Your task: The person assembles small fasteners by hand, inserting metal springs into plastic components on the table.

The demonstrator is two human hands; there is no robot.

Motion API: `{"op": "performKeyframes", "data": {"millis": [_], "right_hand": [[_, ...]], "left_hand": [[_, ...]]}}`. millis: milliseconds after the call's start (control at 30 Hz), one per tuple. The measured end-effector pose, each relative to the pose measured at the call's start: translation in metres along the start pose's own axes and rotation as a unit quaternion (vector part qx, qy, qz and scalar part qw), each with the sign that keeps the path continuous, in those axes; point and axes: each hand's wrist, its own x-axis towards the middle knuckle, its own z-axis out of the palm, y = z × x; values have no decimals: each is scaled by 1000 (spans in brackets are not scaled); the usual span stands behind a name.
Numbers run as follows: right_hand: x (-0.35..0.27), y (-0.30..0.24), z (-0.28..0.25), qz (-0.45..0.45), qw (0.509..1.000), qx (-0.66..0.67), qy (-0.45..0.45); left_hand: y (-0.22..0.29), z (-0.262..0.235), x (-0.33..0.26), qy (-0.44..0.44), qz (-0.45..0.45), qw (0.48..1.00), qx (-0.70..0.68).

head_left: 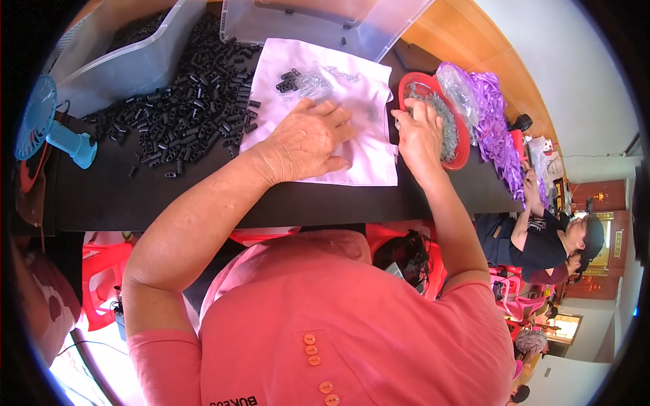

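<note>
My left hand [313, 141] is over a pale pink cloth [359, 166], fingers loosely spread and thumb apart, with its fingertips slightly blurred. Just beyond its fingers lie a small cluster of black plastic tubes [288, 81] and a pile of thin clear or silvery pieces [315, 82], perhaps springs. To the right, my right hand [421, 135] reaches over the near left rim of a red basket [463, 145]. Its fingers are curled, and a tiny pale bit shows by the thumb. Grey, wiry small pieces [449, 135] fill the basket. What the palm covers is hidden.
Loose black tubes [196, 118] are heaped left of the cloth. Two translucent bins [101, 78] [311, 30] stand behind. A blue fan [81, 145] is at the far left. Purple strips [497, 115] lie right of the basket; a person in dark clothes [542, 237] is beyond.
</note>
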Motion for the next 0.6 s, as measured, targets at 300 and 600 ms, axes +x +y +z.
{"op": "performKeyframes", "data": {"millis": [300,600], "right_hand": [[1,1,2,13,999,26,-19],[-6,5,7,-31,999,-42,13]], "left_hand": [[-1,0,-1,8,0,1000,0],[0,-1,1,3,-3,1000,-4]]}}
